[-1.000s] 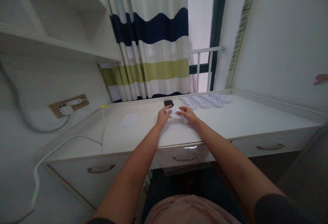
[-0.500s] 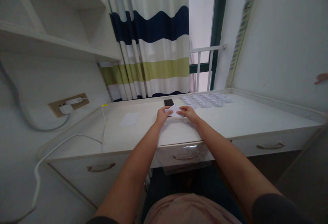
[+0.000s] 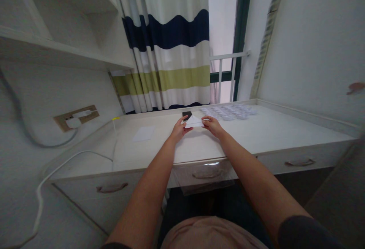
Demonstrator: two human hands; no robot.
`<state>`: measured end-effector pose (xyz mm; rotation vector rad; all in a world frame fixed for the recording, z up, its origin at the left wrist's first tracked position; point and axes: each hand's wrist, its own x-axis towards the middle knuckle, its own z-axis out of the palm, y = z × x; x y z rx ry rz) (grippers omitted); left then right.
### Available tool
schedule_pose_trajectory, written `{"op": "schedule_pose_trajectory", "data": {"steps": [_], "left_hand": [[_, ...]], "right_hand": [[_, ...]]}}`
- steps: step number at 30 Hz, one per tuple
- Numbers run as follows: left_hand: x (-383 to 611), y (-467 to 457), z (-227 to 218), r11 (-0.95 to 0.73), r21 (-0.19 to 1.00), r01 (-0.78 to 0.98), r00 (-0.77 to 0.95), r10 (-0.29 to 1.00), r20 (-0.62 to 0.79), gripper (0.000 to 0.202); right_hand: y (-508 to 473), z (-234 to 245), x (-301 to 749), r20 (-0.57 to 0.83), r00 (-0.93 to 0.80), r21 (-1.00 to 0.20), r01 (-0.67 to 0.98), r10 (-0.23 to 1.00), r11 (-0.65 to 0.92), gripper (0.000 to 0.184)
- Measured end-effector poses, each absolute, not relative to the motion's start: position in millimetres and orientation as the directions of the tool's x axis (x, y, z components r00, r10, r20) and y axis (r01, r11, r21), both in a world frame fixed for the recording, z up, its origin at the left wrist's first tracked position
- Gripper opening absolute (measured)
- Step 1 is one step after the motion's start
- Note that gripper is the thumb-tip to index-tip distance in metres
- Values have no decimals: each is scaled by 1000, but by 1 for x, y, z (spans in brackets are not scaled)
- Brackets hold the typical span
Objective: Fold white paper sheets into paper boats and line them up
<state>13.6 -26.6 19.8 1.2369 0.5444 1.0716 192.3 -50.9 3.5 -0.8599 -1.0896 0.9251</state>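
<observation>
Both my hands hold a small folded white paper [image 3: 194, 121], shaped like a triangle, just above the white desk [image 3: 256, 135]. My left hand [image 3: 178, 129] pinches its left corner and my right hand [image 3: 212, 125] pinches its right corner. A black phone [image 3: 187, 115] lies flat on the desk right behind the paper. Several small folded white paper pieces [image 3: 229, 111] are spread on the desk at the back right.
A flat white sheet [image 3: 144, 133] lies on the desk to the left. A white cable [image 3: 59, 169] runs from a wall socket [image 3: 76, 117] over the desk's left edge. Striped curtain [image 3: 168, 40] and window behind; drawers with handles [image 3: 111, 187] below.
The paper has been lifted a little off the desk and pulled flat into a wider triangle between the two hands, which moved slightly apart.
</observation>
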Motion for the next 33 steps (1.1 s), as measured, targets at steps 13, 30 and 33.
{"op": "schedule_pose_trajectory", "data": {"steps": [13, 30, 33], "left_hand": [[13, -20, 15, -151, 975, -165, 354, 913, 201, 10], [7, -17, 14, -110, 970, -219, 390, 901, 190, 24], [6, -15, 13, -159, 975, -157, 394, 895, 210, 27]], "right_hand": [[-56, 7, 189, 301, 133, -952, -12, 944, 306, 9], [-54, 7, 193, 255, 196, -944, -163, 947, 287, 19], [-54, 7, 195, 245, 196, -951, -143, 950, 275, 19]]}}
